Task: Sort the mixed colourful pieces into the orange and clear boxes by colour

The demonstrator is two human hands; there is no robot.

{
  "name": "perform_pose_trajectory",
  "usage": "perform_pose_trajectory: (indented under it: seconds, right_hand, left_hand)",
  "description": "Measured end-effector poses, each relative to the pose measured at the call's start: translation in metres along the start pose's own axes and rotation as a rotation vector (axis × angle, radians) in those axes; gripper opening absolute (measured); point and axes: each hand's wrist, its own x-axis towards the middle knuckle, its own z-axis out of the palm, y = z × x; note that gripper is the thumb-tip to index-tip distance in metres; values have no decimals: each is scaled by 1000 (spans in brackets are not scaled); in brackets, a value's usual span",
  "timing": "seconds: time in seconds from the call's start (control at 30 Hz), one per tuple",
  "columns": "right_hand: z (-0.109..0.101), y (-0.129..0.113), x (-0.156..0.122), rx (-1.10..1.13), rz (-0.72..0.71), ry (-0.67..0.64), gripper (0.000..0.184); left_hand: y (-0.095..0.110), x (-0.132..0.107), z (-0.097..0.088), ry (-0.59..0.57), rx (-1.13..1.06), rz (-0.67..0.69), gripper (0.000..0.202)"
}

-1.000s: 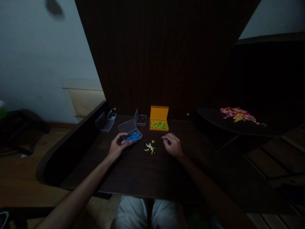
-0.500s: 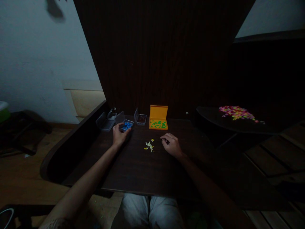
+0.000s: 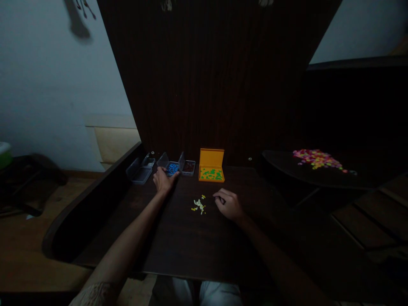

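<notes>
My left hand (image 3: 162, 180) is closed about the near side of a small clear plastic box (image 3: 168, 174), thumb at the right and fingers at the left. Small blue pieces (image 3: 174, 168) lie in this box and its lid stands up. My right hand (image 3: 228, 204) rests on the dark table with its fingers curled; whether something is between them is hidden. Just left of it lies a loose pile of small pale and yellow pieces (image 3: 199, 204). Behind the pile stands an orange box (image 3: 211, 157), lid raised, with green pieces (image 3: 212, 174) inside.
A clear box with dark brown pieces (image 3: 189, 167) adjoins the blue one on the right. At the left are another open clear box (image 3: 140, 175) and a smaller one with whitish contents (image 3: 149, 162). Pink, red and yellow pieces (image 3: 317, 159) are heaped on a side shelf (image 3: 287, 168).
My left hand has shifted the box of blue pieces right and back, close against the box of brown pieces. The right hand has barely moved. The view has tilted slightly up.
</notes>
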Motion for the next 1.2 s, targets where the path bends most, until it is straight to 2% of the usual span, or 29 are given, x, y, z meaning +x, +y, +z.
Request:
perform_pose_trajectory:
  seconds: [0.23,0.47,0.77,1.2]
  right_hand:
    - [-1,-3,2,-30,-47,-13,22]
    - [-1,-2,2,-24,-34,-50,23]
    - [0,0,1,-21,-25,-63,23]
    - [-2,-3,2,-10,-17,-83,22]
  left_hand:
    - [4,5,4,43,70,51,56]
    - [2,12,7,30,94,159,55]
    - [-5,21,13,23,56,212,55]
    - [-9,21,5,11,-7,284,53]
